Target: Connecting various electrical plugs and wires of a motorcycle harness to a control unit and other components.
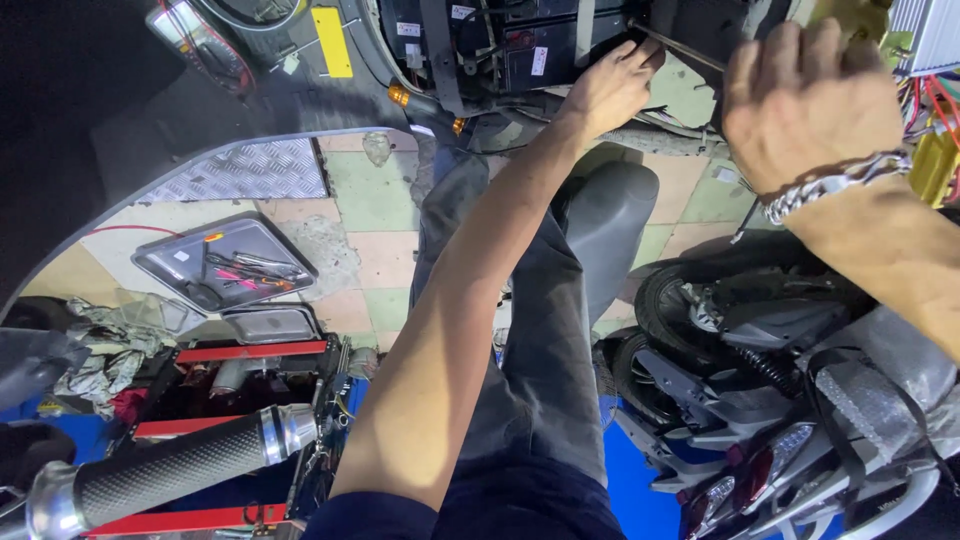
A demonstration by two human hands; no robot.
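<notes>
**Two hands on a thin rod at an opened scooter body**

Item 1. Thin metal rod [678, 48]: runs on a slant across the top of the view, between the two hands, in front of the opened scooter body [520, 50] with its dark boxes and cables. Its left end meets the fingertips of the left hand; its right end passes behind the right hand.

Item 2. Left hand [610, 88]: arm stretched up from the lower middle of the view, fingers curled at the rod's left end, touching it. Whether they pinch it firmly cannot be told.

Item 3. Right hand [800, 100]: seen from the back, upper right, fingers bent forward around the rod's other end; the grasp itself is hidden by the hand. A silver chain bracelet [835, 185] sits on the wrist.

Item 4. Bundle of red and yellow wires [930, 110]: just right of the right hand, at the picture's edge.

Item 5. Grey trouser leg [530, 330]: below the left arm, over a tiled floor [375, 200] of green and pink squares.

Item 6. Grey tray [225, 262]: on the floor, well left of the hands, holding small hand tools.

Item 7. Red tool chest [235, 390]: lower left, drawers open.

Item 8. Black handlebar grip [170, 475]: bottom left, with a chrome end.

Item 9. Second scooter's rear [770, 400]: lower right, with wheel, spring and tail light.
</notes>
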